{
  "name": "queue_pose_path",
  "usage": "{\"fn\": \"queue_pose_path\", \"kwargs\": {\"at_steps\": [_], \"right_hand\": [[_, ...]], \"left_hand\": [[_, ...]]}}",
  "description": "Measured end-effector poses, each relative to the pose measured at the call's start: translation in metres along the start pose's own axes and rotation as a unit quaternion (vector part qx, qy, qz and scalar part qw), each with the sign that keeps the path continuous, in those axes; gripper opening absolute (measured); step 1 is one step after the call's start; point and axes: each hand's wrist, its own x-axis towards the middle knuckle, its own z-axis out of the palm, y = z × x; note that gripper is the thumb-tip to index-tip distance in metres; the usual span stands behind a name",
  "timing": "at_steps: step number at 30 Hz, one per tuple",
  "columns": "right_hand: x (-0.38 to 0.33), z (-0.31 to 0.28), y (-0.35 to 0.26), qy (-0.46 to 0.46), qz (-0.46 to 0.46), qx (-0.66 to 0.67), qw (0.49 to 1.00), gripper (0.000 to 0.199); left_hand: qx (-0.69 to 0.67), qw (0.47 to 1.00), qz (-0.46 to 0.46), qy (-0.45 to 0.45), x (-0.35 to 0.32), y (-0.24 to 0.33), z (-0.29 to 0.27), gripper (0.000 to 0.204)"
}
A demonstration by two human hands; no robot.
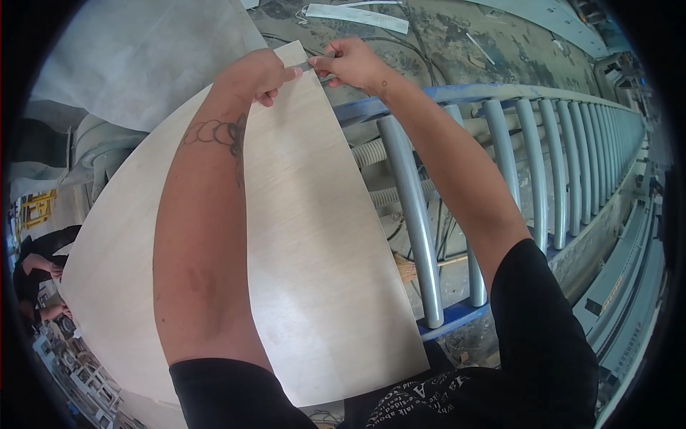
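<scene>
A large pale wooden panel (329, 286) lies under my arms, its far right corner up near both hands. My left hand (256, 73) is over the panel's far end, fingers curled, its thumb pressed toward a short narrow greyish strip (305, 66) near the panel's right edge. Just beyond that edge, my right hand (357, 66) pinches the strip's other end between thumb and fingers. The strip spans the small gap between the hands; its kind is too small to tell.
A roller conveyor (547, 143) with blue rails runs off to the right. Grey sheeting (153, 61) covers something at the far left. Another person's hands (53, 289) are at the panel's left edge. Cables and a white strip (357, 18) lie on the stained floor.
</scene>
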Motion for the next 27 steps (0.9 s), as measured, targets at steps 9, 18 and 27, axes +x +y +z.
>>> {"fn": "queue_pose_path", "kwargs": {"at_steps": [9, 18, 27], "right_hand": [[-0.013, -0.002, 0.006, 0.025, 0.001, 0.061, 0.998, 0.03], [-0.138, -0.025, -0.006, 0.008, -0.034, 0.132, 0.991, 0.021], [-0.217, -0.009, 0.03, 0.064, 0.039, 0.415, 0.907, 0.014]], "left_hand": [[-0.022, 0.999, 0.035, 0.003, -0.015, 0.007, 0.004, 0.061], [-0.318, 0.935, 0.148, 0.053, -0.132, 0.019, 0.086, 0.046], [-0.442, 0.841, 0.164, 0.265, -0.194, 0.037, 0.189, 0.023]]}}
